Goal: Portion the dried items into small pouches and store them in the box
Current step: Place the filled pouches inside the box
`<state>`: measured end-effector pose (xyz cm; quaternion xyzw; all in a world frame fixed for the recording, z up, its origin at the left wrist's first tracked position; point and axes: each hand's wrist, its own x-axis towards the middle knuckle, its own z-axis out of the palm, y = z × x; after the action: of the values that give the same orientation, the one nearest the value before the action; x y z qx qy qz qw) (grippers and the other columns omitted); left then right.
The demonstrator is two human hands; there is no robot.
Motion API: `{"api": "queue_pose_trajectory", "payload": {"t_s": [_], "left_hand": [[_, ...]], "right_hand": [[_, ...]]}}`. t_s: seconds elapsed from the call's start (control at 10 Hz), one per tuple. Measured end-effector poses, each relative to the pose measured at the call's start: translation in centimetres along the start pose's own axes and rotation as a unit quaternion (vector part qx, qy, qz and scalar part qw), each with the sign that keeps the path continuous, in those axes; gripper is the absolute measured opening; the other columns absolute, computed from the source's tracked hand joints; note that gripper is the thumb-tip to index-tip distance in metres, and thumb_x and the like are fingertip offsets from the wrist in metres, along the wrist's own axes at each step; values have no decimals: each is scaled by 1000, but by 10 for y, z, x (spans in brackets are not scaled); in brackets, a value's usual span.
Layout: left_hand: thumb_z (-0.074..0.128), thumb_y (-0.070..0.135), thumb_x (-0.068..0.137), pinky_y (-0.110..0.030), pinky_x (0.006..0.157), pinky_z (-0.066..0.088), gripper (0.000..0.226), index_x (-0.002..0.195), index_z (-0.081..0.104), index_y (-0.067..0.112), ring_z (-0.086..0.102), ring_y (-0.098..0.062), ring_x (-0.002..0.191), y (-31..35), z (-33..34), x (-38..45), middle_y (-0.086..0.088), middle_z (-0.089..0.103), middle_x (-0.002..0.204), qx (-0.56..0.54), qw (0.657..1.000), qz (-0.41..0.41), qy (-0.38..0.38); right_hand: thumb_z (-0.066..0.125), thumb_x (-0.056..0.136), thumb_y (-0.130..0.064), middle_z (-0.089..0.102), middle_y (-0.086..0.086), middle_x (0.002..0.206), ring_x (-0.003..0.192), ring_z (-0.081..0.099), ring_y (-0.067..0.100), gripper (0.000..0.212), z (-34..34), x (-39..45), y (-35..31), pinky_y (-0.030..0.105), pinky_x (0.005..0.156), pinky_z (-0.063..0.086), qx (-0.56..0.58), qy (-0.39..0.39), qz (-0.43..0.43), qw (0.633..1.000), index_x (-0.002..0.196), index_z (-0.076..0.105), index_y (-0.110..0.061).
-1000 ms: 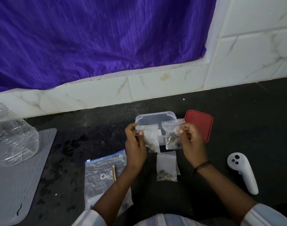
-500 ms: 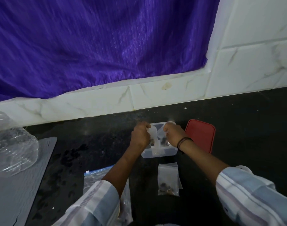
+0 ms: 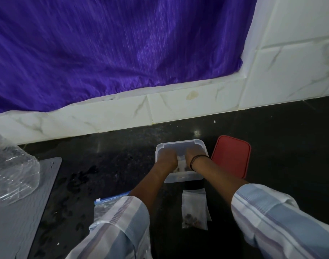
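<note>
A clear plastic box [image 3: 184,178] stands open on the dark counter. Both my hands reach down into it side by side: my left hand [image 3: 166,156] at its left, my right hand [image 3: 194,153] at its right. Each holds a small clear pouch with dark dried bits, and a part of the pouches [image 3: 181,166] shows between my wrists. My fingertips are hidden inside the box. A third filled pouch [image 3: 193,208] lies flat on the counter just in front of the box.
The box's red lid [image 3: 231,156] lies right of it. A large zip bag [image 3: 104,203] sits under my left sleeve. Crumpled clear plastic [image 3: 12,171] rests on a grey mat [image 3: 20,212] at the left. A tiled wall and purple curtain stand behind.
My hands carried the two pouches from chest height forward and down into the box. The view has tipped forward with them, and the white controller at the right is now out of sight.
</note>
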<state>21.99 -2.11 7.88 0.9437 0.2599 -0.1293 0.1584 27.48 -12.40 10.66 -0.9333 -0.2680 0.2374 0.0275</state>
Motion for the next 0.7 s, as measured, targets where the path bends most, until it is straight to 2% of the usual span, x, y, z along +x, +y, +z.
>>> {"api": "queue_pose_trajectory", "payload": {"t_s": [0.1,0.2,0.3,0.4,0.5,0.6,0.7], "left_hand": [[50,10,100,-27,87,45,24,116,66,1,63,-26,111,3,-2,-16,-14,67,118,201,975,89,-4],[47,21,102,-31,96,44,31,127,59,7,55,-26,118,5,6,-16,-18,56,130,238,968,49,66],[50,22,102,-32,100,44,34,131,56,6,54,-26,122,4,6,-16,-18,53,134,201,973,38,103],[50,15,102,-30,98,46,25,121,62,7,61,-23,116,1,1,-9,-10,64,123,160,983,50,69],[53,17,101,-32,103,40,28,127,59,6,56,-25,122,0,-4,-9,-10,61,130,154,985,78,3],[55,14,99,-34,99,46,26,121,64,5,61,-27,116,0,-11,-7,-13,66,123,142,985,98,17],[54,10,98,-33,88,55,21,113,69,8,68,-25,101,1,-24,-18,-12,71,111,22,991,98,89]], "right_hand": [[48,99,-18,62,12,125,117,59,30,29,6,-2,-8,38,94,47,-53,-3,-6,999,123,60,-7],[45,100,-25,64,5,121,114,59,21,28,6,-5,-16,33,96,46,-65,18,3,998,117,62,-11],[47,99,-25,65,4,106,103,60,20,24,10,-1,-17,30,87,44,-69,40,-26,997,112,62,-12],[41,100,-16,47,3,74,86,49,19,19,6,-3,-15,30,81,41,-54,21,-26,998,91,57,-8],[50,97,-13,33,2,67,87,40,23,10,-6,-8,-11,39,90,46,-51,-31,-53,997,90,56,-12],[50,97,-11,54,11,85,87,44,27,27,-14,-20,-9,40,90,47,-41,-9,-61,997,121,59,-3],[47,96,-6,62,18,110,98,60,34,21,-11,-36,-8,38,79,47,31,128,-97,987,111,61,-3]]}}
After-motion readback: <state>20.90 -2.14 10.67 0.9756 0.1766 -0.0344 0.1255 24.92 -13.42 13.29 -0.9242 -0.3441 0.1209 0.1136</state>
